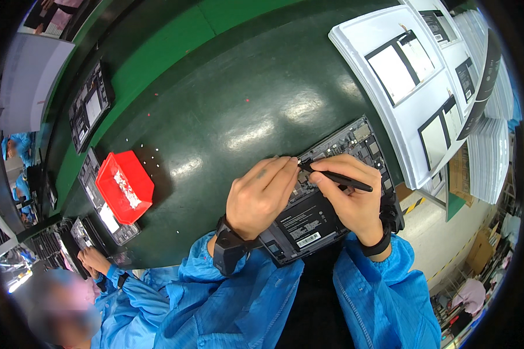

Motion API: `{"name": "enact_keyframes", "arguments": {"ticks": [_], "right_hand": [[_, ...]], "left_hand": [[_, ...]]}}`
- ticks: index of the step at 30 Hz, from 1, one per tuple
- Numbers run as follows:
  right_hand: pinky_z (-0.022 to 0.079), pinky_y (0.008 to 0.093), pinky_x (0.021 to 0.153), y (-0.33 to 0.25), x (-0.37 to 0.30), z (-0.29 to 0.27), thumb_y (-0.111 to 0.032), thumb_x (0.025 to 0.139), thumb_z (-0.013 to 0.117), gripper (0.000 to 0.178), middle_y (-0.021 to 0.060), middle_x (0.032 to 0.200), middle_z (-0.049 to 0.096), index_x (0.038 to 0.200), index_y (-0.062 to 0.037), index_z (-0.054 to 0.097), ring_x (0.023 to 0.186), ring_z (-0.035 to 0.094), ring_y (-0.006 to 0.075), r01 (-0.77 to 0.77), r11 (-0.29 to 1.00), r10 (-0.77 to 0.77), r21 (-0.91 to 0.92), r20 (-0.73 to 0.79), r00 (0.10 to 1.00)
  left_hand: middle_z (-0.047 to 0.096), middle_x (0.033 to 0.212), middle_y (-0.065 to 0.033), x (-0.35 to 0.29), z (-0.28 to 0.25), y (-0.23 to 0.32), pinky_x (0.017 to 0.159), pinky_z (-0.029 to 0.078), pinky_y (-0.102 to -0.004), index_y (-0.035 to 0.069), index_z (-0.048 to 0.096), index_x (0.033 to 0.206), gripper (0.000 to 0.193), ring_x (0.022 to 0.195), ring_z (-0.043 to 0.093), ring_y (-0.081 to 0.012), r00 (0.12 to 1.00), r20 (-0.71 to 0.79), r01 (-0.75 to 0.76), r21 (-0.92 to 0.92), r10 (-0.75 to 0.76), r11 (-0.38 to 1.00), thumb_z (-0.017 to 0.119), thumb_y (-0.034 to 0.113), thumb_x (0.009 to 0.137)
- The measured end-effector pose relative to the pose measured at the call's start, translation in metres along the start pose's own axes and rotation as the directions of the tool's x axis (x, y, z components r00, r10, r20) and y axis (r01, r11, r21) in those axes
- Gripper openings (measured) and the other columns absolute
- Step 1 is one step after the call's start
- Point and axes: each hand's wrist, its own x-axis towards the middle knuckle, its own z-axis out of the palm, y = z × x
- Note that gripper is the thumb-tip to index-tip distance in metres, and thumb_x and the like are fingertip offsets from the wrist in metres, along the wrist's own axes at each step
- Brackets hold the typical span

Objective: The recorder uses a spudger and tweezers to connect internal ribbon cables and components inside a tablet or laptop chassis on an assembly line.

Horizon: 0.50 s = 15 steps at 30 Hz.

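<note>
An opened laptop base (273,241) lies at a slant in front of me, its circuit board (364,145) on the far side and a flat black battery (311,224) on the near side. My right hand (355,198) grips a slim black pen-like tool (346,180), its tip low over the board. Whether it is a spudger or tweezers I cannot tell. Close to that tip, the fingers of my left hand (262,195) are pressed together at the board's edge. The left thumb is hidden, as is anything pinched there.
A red tray (144,189) with small white pieces stands left, over another laptop base (125,232). A further base (91,110) lies farther back. Stacked white trays (355,46) with batteries rise at right. A co-worker's hand (93,262) is at lower left.
</note>
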Motion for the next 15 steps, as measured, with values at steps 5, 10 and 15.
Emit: {"name": "enact_keyframes", "arguments": {"ticks": [5,10,15], "right_hand": [[0.057,0.0246,0.068,-0.001,-0.002,-0.002,0.004,0.085,0.078,0.019,0.0134,0.098,0.073,0.104,0.0049,0.075,0.080,0.072,0.0150,-0.051,0.996,0.050,0.074,0.007,0.999],[0.055,0.0199,0.060,-0.002,-0.003,-0.008,0.004,0.089,0.075,0.018,0.0125,0.102,0.070,0.106,0.0086,0.072,0.076,0.068,0.0110,-0.114,0.973,0.116,0.203,0.003,0.993],[0.055,0.0197,0.055,0.005,-0.004,-0.009,0.005,0.089,0.074,0.017,0.0133,0.103,0.069,0.105,0.0088,0.071,0.070,0.067,0.0101,-0.058,0.985,0.065,0.160,-0.033,0.997]], "left_hand": [[0.075,0.101,-0.0145,0.001,-0.002,-0.001,0.076,0.062,-0.0362,-0.002,0.075,0.100,0.023,0.089,0.075,-0.0300,1.000,0.006,0.007,-0.031,-0.007,0.999,0.080,-0.003,0.078],[0.076,0.101,-0.0140,-0.009,-0.014,-0.003,0.079,0.062,-0.0354,-0.002,0.075,0.100,0.022,0.091,0.076,-0.0283,1.000,-0.014,0.005,0.005,-0.005,1.000,0.079,-0.004,0.078],[0.078,0.099,-0.0146,-0.030,-0.076,-0.011,0.081,0.061,-0.0353,0.000,0.077,0.098,0.011,0.090,0.077,-0.0274,0.971,-0.194,0.201,0.356,-0.138,0.913,0.076,0.000,0.087]]}}
